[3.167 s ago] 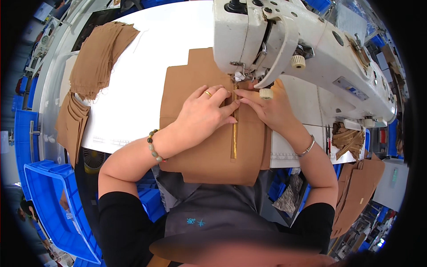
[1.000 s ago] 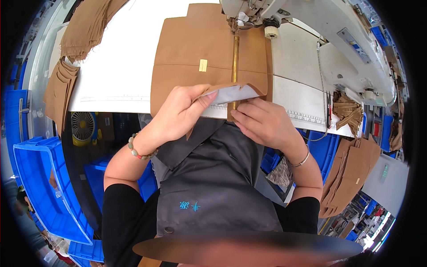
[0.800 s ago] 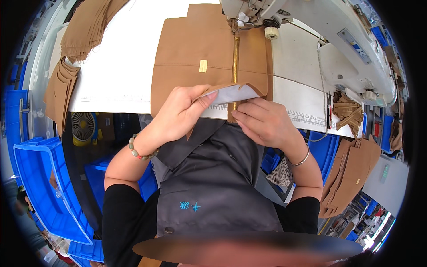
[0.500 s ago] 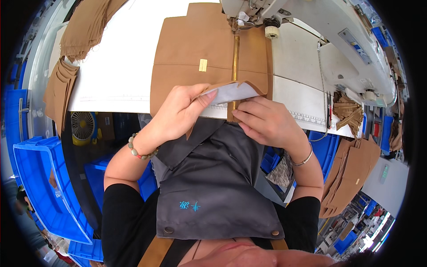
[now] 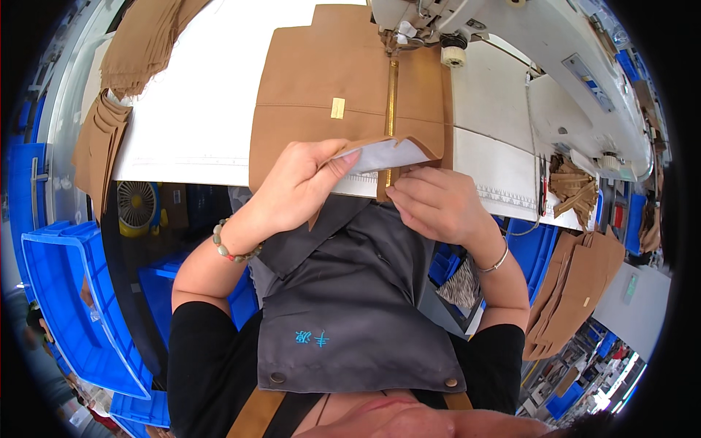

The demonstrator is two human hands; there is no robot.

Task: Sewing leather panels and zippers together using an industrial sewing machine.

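Note:
A large brown panel point(image 5: 314, 73) lies flat on the white table, its far part under the sewing machine's presser foot point(image 5: 392, 48). Along its right part runs a gold-toothed zipper point(image 5: 392, 102), straight from the foot toward me. My left hand point(image 5: 310, 175) pinches the panel's near edge, lifted and folded back so that its pale underside point(image 5: 387, 154) shows. With bent fingers my right hand point(image 5: 438, 201) grips the near end of the zipper, by the table's front edge. The fingertips of that hand are partly hidden under the folded flap.
The sewing machine point(image 5: 540, 44) arches over the right. Stacked brown pieces point(image 5: 142, 51) lie at the far left, more brown panels point(image 5: 573, 292) at the right. Scissors point(image 5: 542, 182) and brown scraps point(image 5: 573, 186) sit at the table's right. Blue crates point(image 5: 80, 306) and a small fan point(image 5: 137, 208) are lower left.
The panel, zipper and sewing machine appear shifted slightly to the right in the view. Both hands keep their holds, with the folded flap in much the same shape.

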